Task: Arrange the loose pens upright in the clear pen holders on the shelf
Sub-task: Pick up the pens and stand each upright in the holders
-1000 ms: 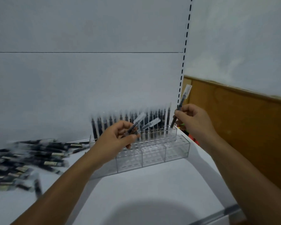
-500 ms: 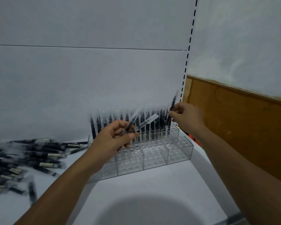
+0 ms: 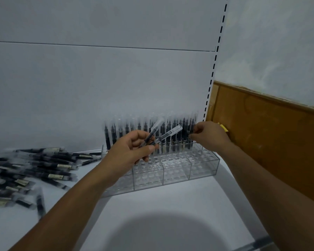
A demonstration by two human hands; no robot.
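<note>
**Pens fill the back row on the shelf**

On my feed, the right hand (image 3: 209, 135) has its fingers (image 3: 198, 132) pinching an upright pen (image 3: 192, 124) at the right end of the back row in the clear pen holders (image 3: 176, 172). The left hand (image 3: 132, 153) grips two pens (image 3: 168, 135) just above the holders. Loose pens (image 3: 43, 163) lie heaped on the shelf (image 3: 170, 205), well to the left.

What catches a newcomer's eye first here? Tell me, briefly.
The row of upright pens along the back of the clear holder stands out first. In front of it the left hand holds two pens, while the right hand pinches a pen at the row's right end. A pile of loose pens lies on the shelf at far left.
</note>
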